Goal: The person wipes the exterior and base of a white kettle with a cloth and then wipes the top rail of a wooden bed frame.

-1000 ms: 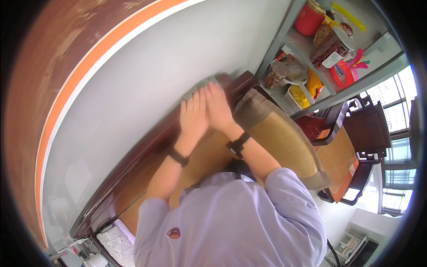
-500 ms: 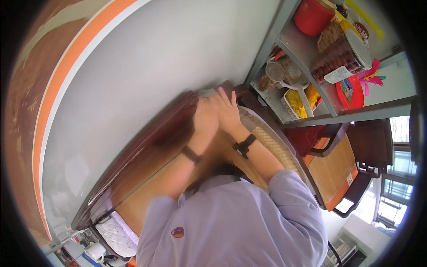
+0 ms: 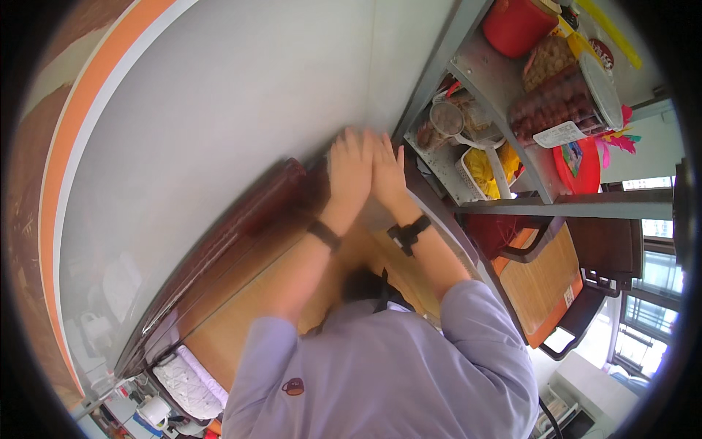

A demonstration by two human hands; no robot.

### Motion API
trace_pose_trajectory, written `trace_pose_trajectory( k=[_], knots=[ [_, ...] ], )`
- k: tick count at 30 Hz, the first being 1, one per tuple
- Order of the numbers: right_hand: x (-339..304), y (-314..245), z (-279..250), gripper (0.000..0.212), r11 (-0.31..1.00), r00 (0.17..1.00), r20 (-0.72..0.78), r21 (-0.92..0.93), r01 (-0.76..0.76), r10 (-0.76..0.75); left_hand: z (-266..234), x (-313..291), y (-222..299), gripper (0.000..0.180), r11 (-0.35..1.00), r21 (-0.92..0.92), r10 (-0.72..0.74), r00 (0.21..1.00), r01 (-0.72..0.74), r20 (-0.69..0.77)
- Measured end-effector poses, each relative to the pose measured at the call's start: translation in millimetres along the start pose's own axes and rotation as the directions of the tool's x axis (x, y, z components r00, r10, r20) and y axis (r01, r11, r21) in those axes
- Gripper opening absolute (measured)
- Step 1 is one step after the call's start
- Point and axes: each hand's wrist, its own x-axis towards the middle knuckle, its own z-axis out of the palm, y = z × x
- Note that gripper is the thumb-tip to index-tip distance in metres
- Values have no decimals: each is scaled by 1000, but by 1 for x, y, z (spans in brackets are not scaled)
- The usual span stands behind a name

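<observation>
On the metal shelf [image 3: 468, 88] to the right stand the containers: a white basket [image 3: 482, 172] with yellow packets in it, a clear mug [image 3: 446, 121] beside it, a clear jar [image 3: 563, 102] of brown round pieces lying on its side with a grey lid, a mesh bag [image 3: 548, 62] of brown bits, and a red tub [image 3: 515, 25] on the top level. What the mug and the tub hold cannot be told.

The person, in a pale lilac shirt, reaches both arms out toward the corner. The left hand [image 3: 349, 172] and right hand [image 3: 387, 175] lie side by side, edges touching, fingers straight and close together, palms turned away. They are blurred, and whether they grip anything or only press flat cannot be told. Each wrist wears a black band. The hands sit at the far end of the dark headboard [image 3: 248, 219], just beside the shelf post.

Below the arms lies the bed [image 3: 241, 322], covered with a tan mat, with a quilted white pad at its near end. A grey wall [image 3: 241, 95] with an orange stripe rises behind. Farther right stand a dark wooden chair [image 3: 556, 285] and a window [image 3: 651, 293].
</observation>
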Motion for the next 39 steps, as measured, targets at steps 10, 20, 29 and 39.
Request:
trace_pose_trajectory(
  k=[10, 20, 29, 39],
  knots=[
    [-43, -37, 26, 57, 995, 979, -202, -92, -37, 17, -20, -52, -16, 45, 998, 48, -40, 993, 45, -109],
    [-109, -103, 13, 37, 900, 965, 75, 384, 205, -252, -90, -176, -31, 30, 780, -461, -473, 881, 422, 7],
    [-215, -173, -52, 45, 563, 873, 257, 826, 24, -414, -184, -309, 3, 24, 198, -932, -688, 720, 305, 90],
    [-335, -190, -126, 42, 375, 894, 364, 892, -253, -261, -229, -389, 68, 22, -471, -853, -454, 767, 225, 453]
  ],
)
